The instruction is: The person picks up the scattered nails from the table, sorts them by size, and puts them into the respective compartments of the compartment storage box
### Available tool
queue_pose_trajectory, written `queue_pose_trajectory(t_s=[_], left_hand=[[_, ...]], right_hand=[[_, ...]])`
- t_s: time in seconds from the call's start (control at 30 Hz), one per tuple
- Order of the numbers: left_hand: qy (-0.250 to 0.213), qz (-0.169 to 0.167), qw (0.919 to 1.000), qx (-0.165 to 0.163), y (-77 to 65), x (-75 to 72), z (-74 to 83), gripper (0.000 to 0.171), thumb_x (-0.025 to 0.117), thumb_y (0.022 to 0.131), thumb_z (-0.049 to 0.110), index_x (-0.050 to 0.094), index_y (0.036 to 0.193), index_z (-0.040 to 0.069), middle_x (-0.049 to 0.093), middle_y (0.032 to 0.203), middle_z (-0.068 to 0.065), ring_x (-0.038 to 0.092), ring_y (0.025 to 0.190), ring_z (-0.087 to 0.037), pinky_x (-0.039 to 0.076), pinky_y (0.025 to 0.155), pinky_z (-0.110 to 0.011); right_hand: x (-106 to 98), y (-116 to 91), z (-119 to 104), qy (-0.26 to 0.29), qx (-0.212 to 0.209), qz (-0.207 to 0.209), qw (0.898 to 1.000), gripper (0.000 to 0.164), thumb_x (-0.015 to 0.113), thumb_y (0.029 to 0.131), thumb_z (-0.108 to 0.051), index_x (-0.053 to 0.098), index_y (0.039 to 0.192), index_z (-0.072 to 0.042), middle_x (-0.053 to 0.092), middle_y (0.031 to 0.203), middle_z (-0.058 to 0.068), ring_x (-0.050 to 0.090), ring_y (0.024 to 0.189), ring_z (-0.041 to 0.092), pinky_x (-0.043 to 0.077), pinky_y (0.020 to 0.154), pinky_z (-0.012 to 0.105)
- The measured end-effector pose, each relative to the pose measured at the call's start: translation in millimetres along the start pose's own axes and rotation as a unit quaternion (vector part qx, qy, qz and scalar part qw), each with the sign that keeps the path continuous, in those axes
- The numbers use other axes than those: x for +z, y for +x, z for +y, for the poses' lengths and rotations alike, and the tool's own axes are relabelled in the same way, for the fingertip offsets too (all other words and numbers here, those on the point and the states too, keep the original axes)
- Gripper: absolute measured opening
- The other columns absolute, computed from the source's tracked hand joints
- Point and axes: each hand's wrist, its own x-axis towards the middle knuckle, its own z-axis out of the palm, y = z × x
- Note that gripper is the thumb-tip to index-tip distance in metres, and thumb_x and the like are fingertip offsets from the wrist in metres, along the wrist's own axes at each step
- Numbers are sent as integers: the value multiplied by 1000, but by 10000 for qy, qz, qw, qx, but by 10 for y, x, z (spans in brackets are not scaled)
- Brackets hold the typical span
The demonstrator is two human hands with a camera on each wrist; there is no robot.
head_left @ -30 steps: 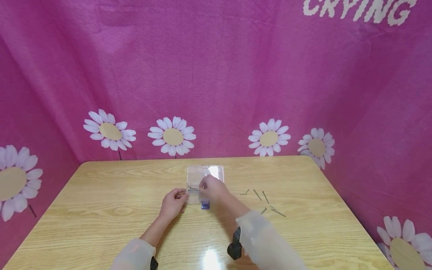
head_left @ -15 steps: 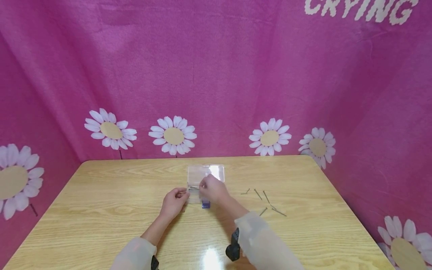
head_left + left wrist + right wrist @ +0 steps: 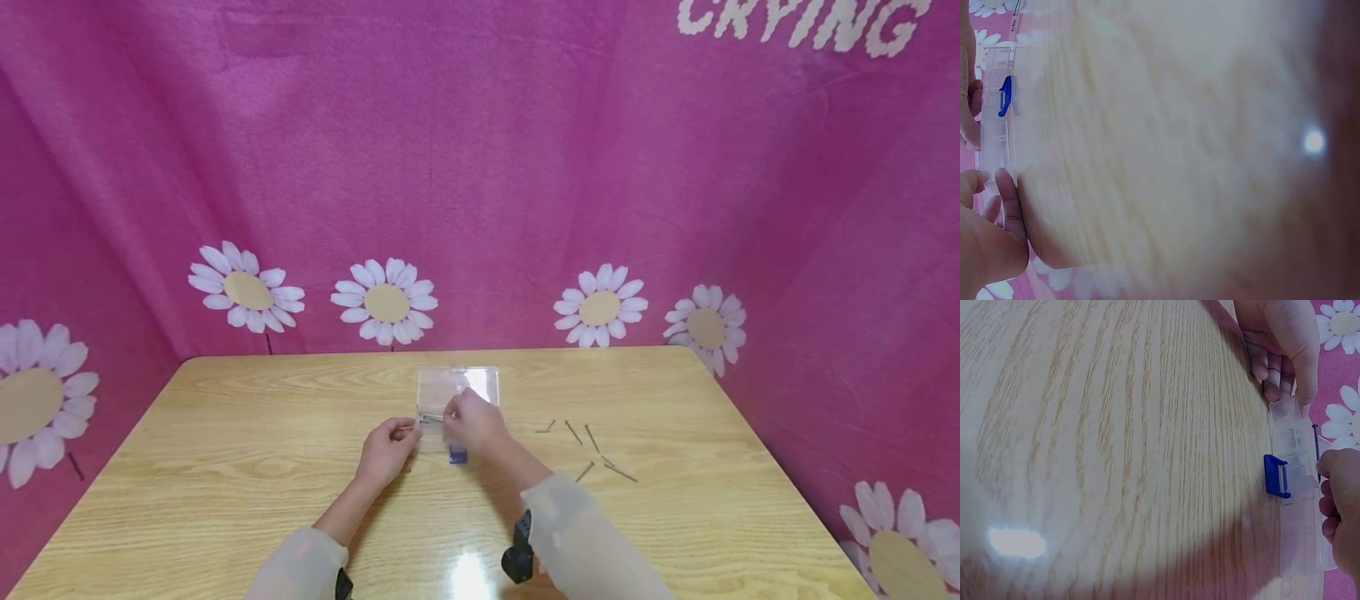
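A clear plastic box [image 3: 431,440] with compartments lies on the table with its transparent lid [image 3: 437,385] raised at the back. Its blue latch [image 3: 1275,476] hangs down at the front. My left hand [image 3: 386,457] holds the left end of the box between thumb and fingers. Over the box, my right hand [image 3: 477,423] pinches a thin dark nail [image 3: 1317,444], whose flat head points toward the left hand in the right wrist view. The right hand covers much of the box's right half in the head view.
Several loose nails [image 3: 573,432] lie scattered on the wooden table [image 3: 247,467] to the right of the box. A pink curtain [image 3: 480,183] with daisies hangs behind the table and along its sides.
Both hands stay almost where they were at the box, the right one still pinching the nail. The view has shifted very slightly.
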Motion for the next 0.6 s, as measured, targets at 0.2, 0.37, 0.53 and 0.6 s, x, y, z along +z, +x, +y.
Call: queue_pose_trajectory(t_s=[0.2,0.37,0.53,0.6], left_hand=[[-3,-16,10000,13,3,1,-8,30,60,90,14,59,114,-4,64,88,-11,55,61,-9,50,49,-21],[23,-14,10000,-5,-6,8,-4,30,61,90,15,60,113,-4,64,88,-11,55,62,-9,50,49,-22],[47,-21,10000,-20,-21,10,16,31,61,90,16,59,114,-4,64,89,-12,55,62,-9,50,49,-22],[49,-7,10000,-28,-24,7,25,31,61,90,16,59,114,-4,64,89,-12,55,62,-9,50,49,-22]], right_hand=[[-3,2,11,77,-20,-12,10000,18,60,86,-20,70,95,-7,54,85,2,49,70,11,45,59,22],[-22,5,27,338,-21,-3,9994,21,61,88,-22,70,100,-8,58,86,3,53,74,12,47,65,25],[-105,-14,59,968,115,-18,9952,21,59,88,-21,70,101,-8,61,89,4,56,78,14,50,69,28],[-152,-25,77,1158,164,-38,9931,21,58,89,-20,69,102,-8,60,90,5,56,78,15,50,70,29]])
